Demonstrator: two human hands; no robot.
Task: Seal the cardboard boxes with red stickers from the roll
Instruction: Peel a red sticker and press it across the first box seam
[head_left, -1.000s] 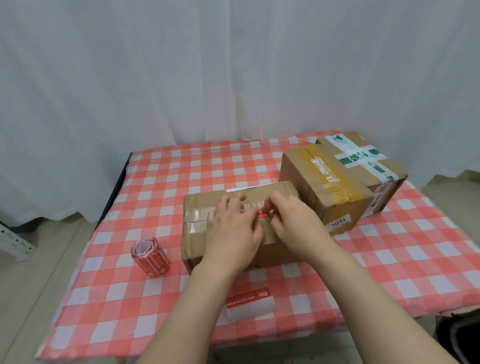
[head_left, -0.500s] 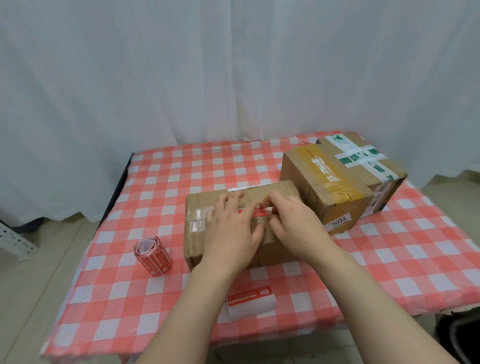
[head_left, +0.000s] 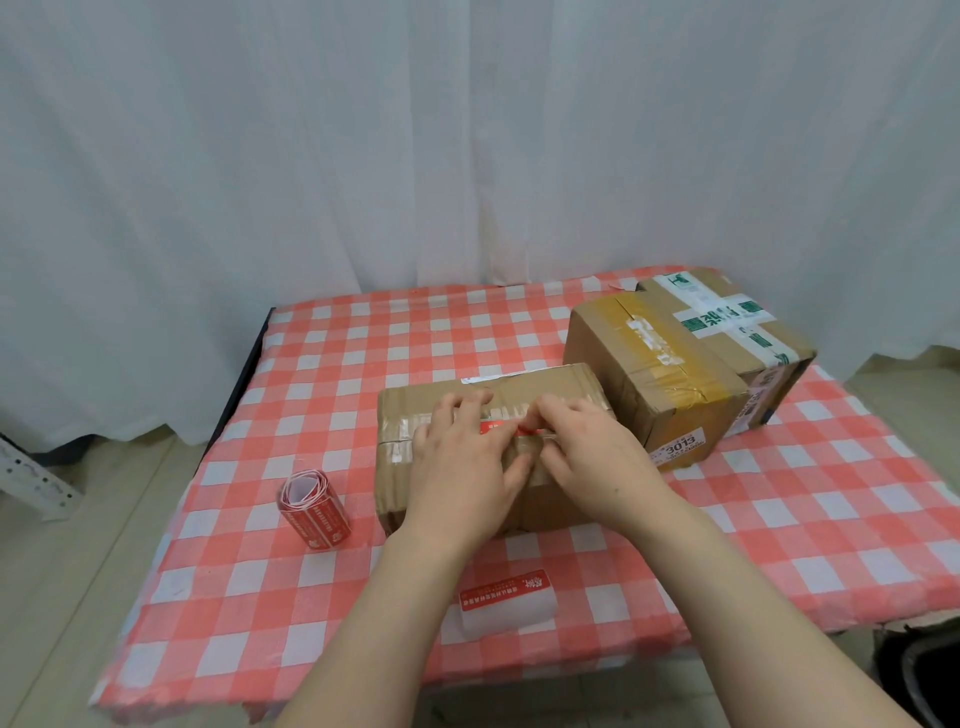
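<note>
Shows a low brown cardboard box (head_left: 563, 385) lying flat with a red sticker (head_left: 496, 427) across its taped top seam, a loosely wound sticker roll (head_left: 315, 513) to its left, a loose sticker (head_left: 505, 593) on white backing in front, and two taller taped boxes, yellow-taped box (head_left: 658, 387) and green-taped box (head_left: 727, 325), side by side at its right.

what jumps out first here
Both hands meet on the near cardboard box at mid-table: the left hand lies flat on a red sticker, and the right hand seems to pinch its end. A red sticker roll stands on the checked cloth to the left. A yellow-taped box and a green-taped box sit at back right.
</note>
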